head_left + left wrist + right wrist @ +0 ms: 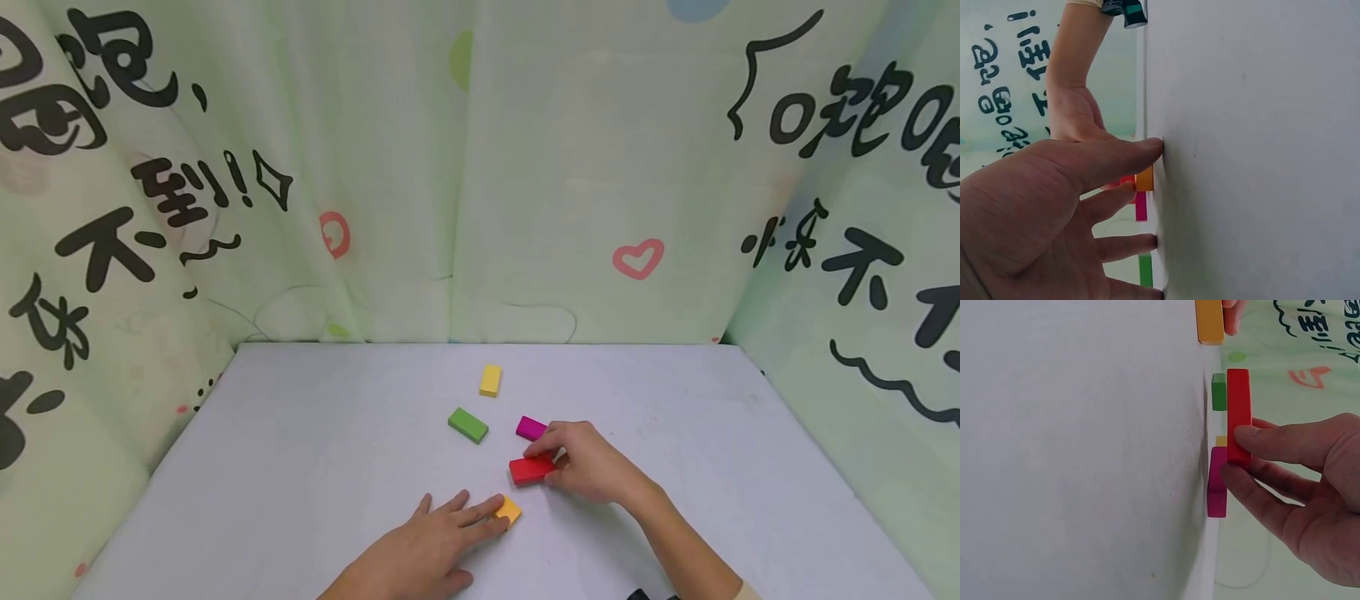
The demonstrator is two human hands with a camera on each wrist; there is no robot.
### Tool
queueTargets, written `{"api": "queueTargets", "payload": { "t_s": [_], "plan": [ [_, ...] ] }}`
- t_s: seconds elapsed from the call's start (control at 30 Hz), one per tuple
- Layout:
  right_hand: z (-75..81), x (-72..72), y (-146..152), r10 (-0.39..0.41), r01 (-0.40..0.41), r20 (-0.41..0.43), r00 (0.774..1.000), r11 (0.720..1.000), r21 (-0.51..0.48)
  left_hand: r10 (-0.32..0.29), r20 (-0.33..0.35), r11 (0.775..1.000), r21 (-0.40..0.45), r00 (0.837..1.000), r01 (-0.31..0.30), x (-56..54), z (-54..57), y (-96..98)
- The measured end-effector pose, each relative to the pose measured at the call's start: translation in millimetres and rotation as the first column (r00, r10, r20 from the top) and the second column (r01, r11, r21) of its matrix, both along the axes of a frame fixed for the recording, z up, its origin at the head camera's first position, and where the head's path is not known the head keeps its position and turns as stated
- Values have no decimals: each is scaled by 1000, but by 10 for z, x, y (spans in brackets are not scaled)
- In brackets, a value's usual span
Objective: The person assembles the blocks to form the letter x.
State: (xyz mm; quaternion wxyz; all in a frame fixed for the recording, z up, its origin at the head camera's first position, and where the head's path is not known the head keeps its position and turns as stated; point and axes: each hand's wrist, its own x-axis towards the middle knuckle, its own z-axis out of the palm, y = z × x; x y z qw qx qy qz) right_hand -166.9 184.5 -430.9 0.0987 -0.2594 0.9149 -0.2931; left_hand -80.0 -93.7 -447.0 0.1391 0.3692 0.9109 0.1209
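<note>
A red block (528,471) is pinched between the thumb and fingers of my right hand (596,471). The right wrist view shows this red block lengthwise, a little off the white tabletop. My left hand (431,546) lies low over the table with its fingers spread. Two of its fingertips reach an orange block (512,510), partly covering it. Just beyond the red block lies a magenta block (529,427), its right end hidden by my right hand in the head view.
Farther back on the white table (337,417) lie a green block (468,425) and a yellow block (490,380). Pale green curtains (540,183) with black lettering enclose the table's back and sides. A dark object (638,594) shows at the bottom edge, near my right forearm.
</note>
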Motion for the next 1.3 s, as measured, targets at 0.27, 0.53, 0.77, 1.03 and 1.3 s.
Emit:
{"api": "queueTargets", "payload": {
  "t_s": [0.27,0.53,0.77,1.03,1.3],
  "plan": [
    [-3,17,51,40,-40,-21,999,999,-17,-1,63,1000,3,998,0,-23,1,15],
    [23,24,78,48,-49,-12,999,998,-25,4,124,1000,5,992,-4,-42,-2,29],
    [25,25,74,42,-42,8,999,999,-7,-25,96,1000,17,995,24,-18,-23,2],
    [19,36,82,42,-42,19,999,999,-1,-29,126,1000,16,992,27,-27,-10,16],
    [-6,28,34,66,-66,17,998,998,1,-7,138,999,37,990,2,-9,-42,2]
  ]
}}
